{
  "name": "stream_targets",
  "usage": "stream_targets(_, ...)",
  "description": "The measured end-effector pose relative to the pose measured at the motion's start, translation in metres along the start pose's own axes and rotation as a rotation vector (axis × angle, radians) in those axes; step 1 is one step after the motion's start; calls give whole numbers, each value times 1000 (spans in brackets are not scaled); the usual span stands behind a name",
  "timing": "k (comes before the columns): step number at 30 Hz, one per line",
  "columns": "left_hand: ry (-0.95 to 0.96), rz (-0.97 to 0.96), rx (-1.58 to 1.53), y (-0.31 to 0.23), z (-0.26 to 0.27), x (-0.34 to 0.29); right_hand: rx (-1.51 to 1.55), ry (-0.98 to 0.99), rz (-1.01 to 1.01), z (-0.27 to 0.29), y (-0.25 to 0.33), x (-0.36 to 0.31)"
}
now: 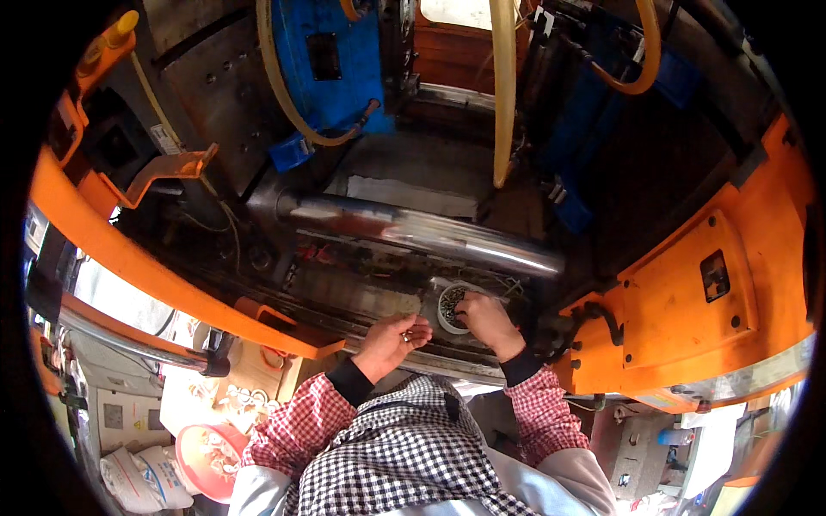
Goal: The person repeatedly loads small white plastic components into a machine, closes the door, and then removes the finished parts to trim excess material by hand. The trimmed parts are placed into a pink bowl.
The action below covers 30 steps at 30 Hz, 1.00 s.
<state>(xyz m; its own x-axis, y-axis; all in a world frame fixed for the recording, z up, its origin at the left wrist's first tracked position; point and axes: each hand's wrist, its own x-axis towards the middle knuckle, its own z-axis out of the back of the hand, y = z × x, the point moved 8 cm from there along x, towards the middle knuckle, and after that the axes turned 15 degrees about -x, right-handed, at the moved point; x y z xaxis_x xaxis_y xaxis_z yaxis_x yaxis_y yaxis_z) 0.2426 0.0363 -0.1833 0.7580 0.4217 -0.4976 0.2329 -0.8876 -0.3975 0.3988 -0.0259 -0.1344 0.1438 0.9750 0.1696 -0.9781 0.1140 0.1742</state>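
Note:
A white round bowl (446,325) of small metal pieces (451,301) sits on the machine's lower ledge in front of me. My right hand (489,322) reaches into it from the right, fingers bent down and pressed together among the pieces; the fingertips are hidden. To the left of the bowl, my left hand (389,342) is turned palm up with its fingers curled. A small shiny metal piece (406,337) shows in that hand; whether it holds more is too small to tell.
A thick polished bar (422,230) crosses just beyond the bowl. Orange guards (172,279) flank me on the left, with another orange panel (688,297) on the right. Yellowish hoses (503,95) hang from above. A pink basin (209,462) stands at lower left beside a table of small parts.

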Motion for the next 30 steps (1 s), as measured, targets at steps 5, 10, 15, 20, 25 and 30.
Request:
stream_targets(5, -6, 0, 6, -1, 0, -3, -76, 21, 6, -4, 1, 3)
stream_targets(10, 14, -11, 4, -3, -3, -6, -128, 1, 64, 8, 13, 3)
stream_targets(15, 15, -15, 8, 0, -1, -2, -126, -20, 74, -3, 6, 2)
stream_targets(20, 17, -13, 10, 0, -3, -2, -113, -25, 87, 2, 10, 3)
stream_targets(25, 13, -22, 11, 0, -3, 1, -33, -219, 25, 14, 0, -4)
stream_targets(30, 35, -41, 78, 4, -16, 7, 316, -361, -130, 43, 1, -6)
